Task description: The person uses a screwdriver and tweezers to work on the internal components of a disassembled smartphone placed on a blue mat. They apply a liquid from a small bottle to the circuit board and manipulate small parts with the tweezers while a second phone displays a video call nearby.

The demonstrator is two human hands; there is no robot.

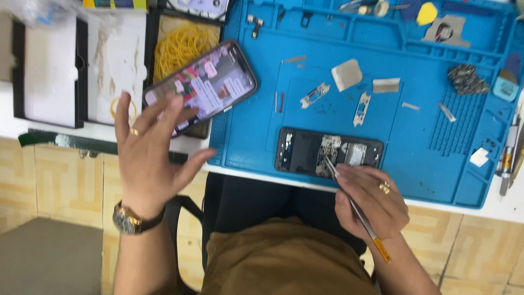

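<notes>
My left hand [148, 152] is raised with fingers spread, just below a lit smartphone [202, 84] that lies tilted at the blue mat's left edge; the fingertips reach its lower left corner. My right hand [372, 199] grips thin tweezers [355, 207] with a yellow-tipped end. Their point rests inside an opened phone body [327, 152], which lies flat near the front edge of the blue work mat [426, 125].
Small metal brackets [361, 108], a grey pad [346, 74] and tiny screws lie on the mat. A black tray of yellow rubber bands [183, 46] and white trays [52, 65] sit at left. Tools line the mat's right edge [507, 158].
</notes>
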